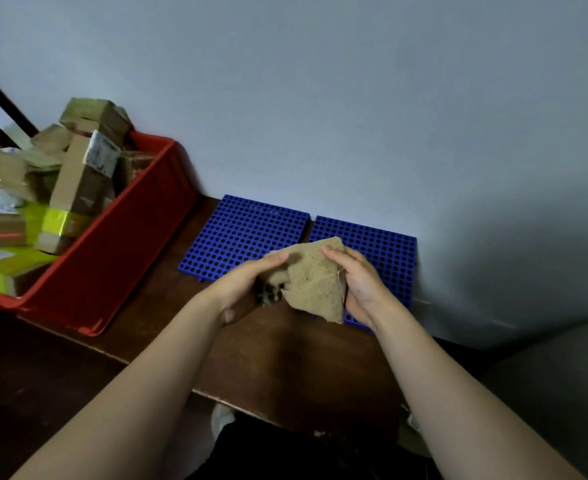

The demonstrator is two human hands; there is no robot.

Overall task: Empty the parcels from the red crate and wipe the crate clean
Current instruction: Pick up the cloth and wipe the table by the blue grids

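Observation:
The red crate [119,244] stands at the left of the dark wooden table, heaped with cardboard parcels [81,181], some wrapped in yellow tape. In the middle, both hands hold a tan, rough cloth [315,282] above the table. My left hand [247,289] grips its left side, where a dark crumpled patch shows. My right hand [358,282] grips its right edge, fingertips on the top.
Two blue perforated plastic panels [247,233] [386,251] lie flat on the wooden table [285,362] against the grey wall, just behind the hands. The table's front edge runs diagonally below the forearms. A dark railing shows at the far left.

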